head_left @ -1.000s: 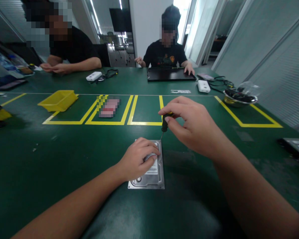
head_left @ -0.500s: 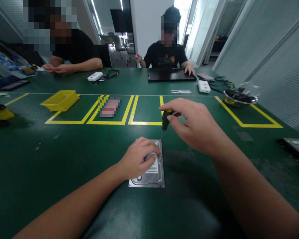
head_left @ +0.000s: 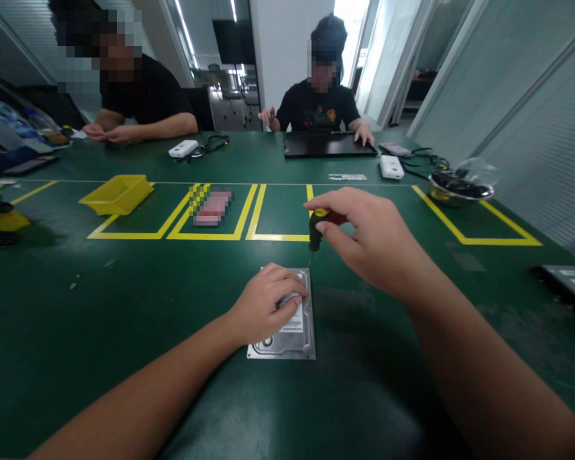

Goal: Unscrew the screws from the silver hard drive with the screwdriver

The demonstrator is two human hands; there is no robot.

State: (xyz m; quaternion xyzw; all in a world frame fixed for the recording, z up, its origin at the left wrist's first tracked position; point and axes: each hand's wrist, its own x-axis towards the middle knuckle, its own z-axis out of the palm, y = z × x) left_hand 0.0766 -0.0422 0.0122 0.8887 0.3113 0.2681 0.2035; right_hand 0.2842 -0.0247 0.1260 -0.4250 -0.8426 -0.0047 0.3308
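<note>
A silver hard drive (head_left: 308, 342) with a white label lies flat on the green table. My left hand (head_left: 271, 300) rests over its upper middle and holds it down, with the fingers bent and the thumb on the label. My right hand (head_left: 364, 233) grips a screwdriver (head_left: 315, 237) with a dark green handle and yellow end, pinched between thumb and fingers. The handle is nearly upright, and the thin shaft reaches down to the drive's far right corner. I cannot make out the screw under the tip.
Beyond the taped boxes stand a yellow bin (head_left: 117, 196) and a pixelated flat object (head_left: 213, 209). A metal bowl (head_left: 461, 191) holds dark parts at right. Another drive-like unit (head_left: 568, 287) lies near the right edge. Across the table, one person touches a black panel (head_left: 330, 145); another sits at left.
The screwdriver's handle has turned or tilted slightly, showing more of its yellow end. My left hand and the hard drive stay in place. A hand of the person opposite has opened somewhat.
</note>
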